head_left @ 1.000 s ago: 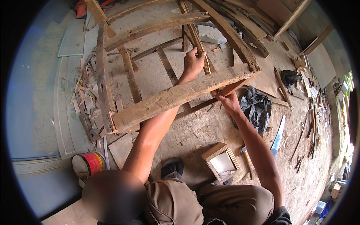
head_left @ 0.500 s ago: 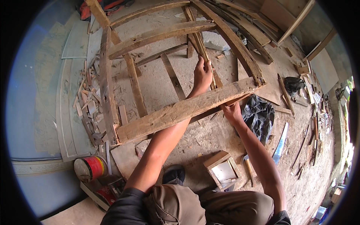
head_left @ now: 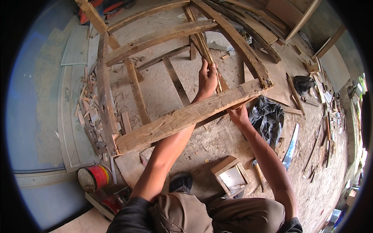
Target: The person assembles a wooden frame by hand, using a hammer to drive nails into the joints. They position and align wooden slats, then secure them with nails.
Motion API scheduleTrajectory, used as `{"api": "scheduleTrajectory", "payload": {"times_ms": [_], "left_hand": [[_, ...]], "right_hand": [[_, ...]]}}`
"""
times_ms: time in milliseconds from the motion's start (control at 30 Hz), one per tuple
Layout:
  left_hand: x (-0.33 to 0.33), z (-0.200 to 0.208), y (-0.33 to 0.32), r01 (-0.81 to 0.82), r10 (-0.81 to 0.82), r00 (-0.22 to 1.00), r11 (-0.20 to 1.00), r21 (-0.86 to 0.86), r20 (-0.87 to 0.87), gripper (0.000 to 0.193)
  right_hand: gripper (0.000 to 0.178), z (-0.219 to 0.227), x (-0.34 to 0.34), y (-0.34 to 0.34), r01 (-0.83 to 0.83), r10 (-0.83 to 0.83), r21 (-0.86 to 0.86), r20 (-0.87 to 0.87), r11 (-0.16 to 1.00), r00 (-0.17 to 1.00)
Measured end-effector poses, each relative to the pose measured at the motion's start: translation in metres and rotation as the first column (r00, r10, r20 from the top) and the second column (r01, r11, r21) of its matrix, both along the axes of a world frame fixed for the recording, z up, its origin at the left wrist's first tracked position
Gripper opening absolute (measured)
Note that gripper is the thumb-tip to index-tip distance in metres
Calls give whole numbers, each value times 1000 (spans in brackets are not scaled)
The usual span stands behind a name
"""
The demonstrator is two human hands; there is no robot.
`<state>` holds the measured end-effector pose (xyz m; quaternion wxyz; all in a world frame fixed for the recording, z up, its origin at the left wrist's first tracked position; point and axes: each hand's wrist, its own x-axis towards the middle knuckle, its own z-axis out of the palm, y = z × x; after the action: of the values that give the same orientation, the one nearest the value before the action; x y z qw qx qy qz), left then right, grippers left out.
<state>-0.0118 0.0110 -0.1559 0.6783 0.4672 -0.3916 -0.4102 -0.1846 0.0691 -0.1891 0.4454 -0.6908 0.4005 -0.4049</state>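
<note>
A worn wooden frame [head_left: 186, 112], made of old beams and crosspieces, stands tilted in front of me. My left forearm passes under its front beam. Inside the frame, my left hand [head_left: 208, 80] is closed around a narrow, split-edged wooden strip [head_left: 203, 44] that runs toward the far side. My right hand [head_left: 237, 115] is closed at the underside of the front beam, close to its right corner. Its fingertips are partly hidden by the wood, and a brown wooden edge [head_left: 244, 102] shows just above them.
By my feet lie a small wooden box [head_left: 225, 166], a hammer [head_left: 258, 176] and a handsaw blade [head_left: 291, 147]. A crumpled black plastic bag [head_left: 268, 118] is right of my right hand. Wood scraps [head_left: 90, 112] and a paint can [head_left: 94, 178] lie left; planks [head_left: 252, 29] are stacked behind.
The left side of the frame has shifted slightly left and down in the picture. Both hands keep their places on the wood, and the view has moved a little.
</note>
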Motion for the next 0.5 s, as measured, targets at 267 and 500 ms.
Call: {"api": "scheduleTrajectory", "payload": {"times_ms": [267,500], "left_hand": [[-3,5,2,25,-25,999,1000,3,-35,39],[6,8,4,75,-75,997,997,9,-6,37]], "right_hand": [[27,12,-2,3,5,-3,87,-21,996,1000],[20,22,-3,4,-42,44,37,-61,998,997]]}}
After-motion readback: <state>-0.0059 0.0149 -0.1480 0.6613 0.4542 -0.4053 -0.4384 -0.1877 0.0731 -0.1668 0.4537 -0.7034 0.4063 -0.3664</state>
